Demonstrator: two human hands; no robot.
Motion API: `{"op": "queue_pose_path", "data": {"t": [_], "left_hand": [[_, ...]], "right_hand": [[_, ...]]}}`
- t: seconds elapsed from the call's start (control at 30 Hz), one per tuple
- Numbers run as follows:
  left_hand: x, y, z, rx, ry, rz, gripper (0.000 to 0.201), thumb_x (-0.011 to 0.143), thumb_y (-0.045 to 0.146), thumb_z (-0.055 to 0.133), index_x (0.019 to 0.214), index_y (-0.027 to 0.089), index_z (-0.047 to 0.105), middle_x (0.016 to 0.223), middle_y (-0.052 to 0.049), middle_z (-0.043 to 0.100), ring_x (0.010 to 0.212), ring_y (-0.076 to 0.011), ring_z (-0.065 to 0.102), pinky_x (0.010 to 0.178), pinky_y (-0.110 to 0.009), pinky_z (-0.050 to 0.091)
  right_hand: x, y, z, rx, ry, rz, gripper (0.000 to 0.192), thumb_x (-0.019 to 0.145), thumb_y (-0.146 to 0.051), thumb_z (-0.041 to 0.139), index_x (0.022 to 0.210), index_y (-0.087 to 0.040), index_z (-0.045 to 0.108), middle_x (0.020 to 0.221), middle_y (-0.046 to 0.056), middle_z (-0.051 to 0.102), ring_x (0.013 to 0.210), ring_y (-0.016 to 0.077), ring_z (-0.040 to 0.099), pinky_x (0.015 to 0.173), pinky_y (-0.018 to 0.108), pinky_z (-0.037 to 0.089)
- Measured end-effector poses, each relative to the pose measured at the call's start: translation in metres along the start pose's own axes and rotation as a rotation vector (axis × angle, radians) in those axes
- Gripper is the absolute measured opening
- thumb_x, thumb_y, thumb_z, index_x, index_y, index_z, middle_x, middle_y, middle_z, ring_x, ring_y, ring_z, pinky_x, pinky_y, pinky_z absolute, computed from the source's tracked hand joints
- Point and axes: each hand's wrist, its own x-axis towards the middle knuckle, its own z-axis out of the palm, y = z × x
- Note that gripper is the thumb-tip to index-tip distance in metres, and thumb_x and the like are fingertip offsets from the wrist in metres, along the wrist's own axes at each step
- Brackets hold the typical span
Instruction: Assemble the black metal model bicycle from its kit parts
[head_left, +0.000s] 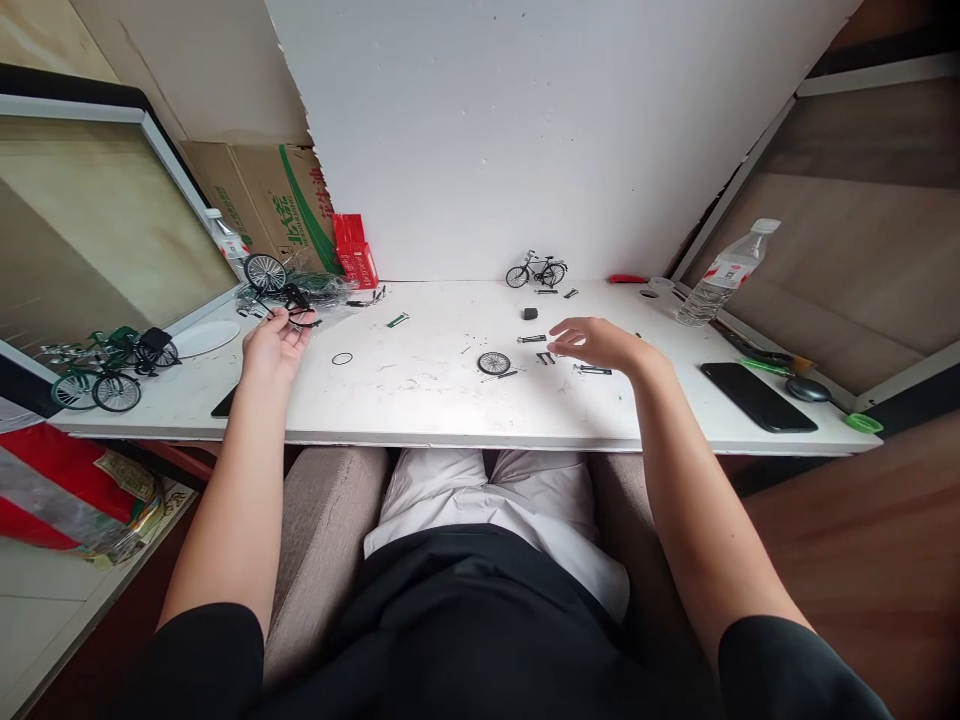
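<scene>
**A:** how far along is the little bike build? One black model bike stands finished at the back of the white table.

**B:** Looks barely started to me. A loose wheel and small metal parts lie in front of that bike. The right hand hovers over them, fingers apart, holding nothing. The left hand, far left of the bike, is pinching a black part.

**A:** The room?

**B:** Cramped: white board behind, a phone and water bottle to the bike's right.
</scene>
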Motion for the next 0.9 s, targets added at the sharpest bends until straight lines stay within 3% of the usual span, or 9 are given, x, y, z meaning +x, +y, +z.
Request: {"op": "queue_pose_path", "data": {"t": [0.17,0.33,0.9], "left_hand": [[-0.003,-0.003,0.003,0.003,-0.022,-0.008,0.017,0.097,0.006,0.068,0.093,0.021,0.060,0.092,-0.002,0.080,0.093,-0.0154,0.081,0.089,-0.025,0.058],[-0.010,-0.002,0.010,0.011,-0.006,-0.023,0.017,0.103,0.005,0.061,0.093,0.019,0.060,0.084,-0.002,0.080,0.089,-0.0149,0.081,0.088,-0.025,0.058],[-0.015,-0.004,0.012,0.018,-0.019,-0.026,0.016,0.103,0.004,0.061,0.094,0.018,0.061,0.086,-0.003,0.081,0.087,-0.0159,0.081,0.094,-0.027,0.056]], "right_hand": [[-0.001,0.002,-0.004,-0.053,-0.068,0.103,0.061,0.100,-0.059,0.071,0.150,-0.025,0.065,0.138,0.011,0.081,0.120,0.0305,0.079,0.096,0.042,0.065],[-0.002,0.002,-0.007,-0.119,-0.086,0.185,0.065,0.099,-0.065,0.069,0.153,-0.028,0.063,0.144,0.010,0.078,0.118,0.0313,0.080,0.100,0.044,0.064],[-0.003,-0.005,-0.005,-0.114,-0.146,0.174,0.077,0.094,-0.072,0.070,0.159,-0.031,0.059,0.146,0.010,0.077,0.121,0.0331,0.079,0.093,0.043,0.066]]}}
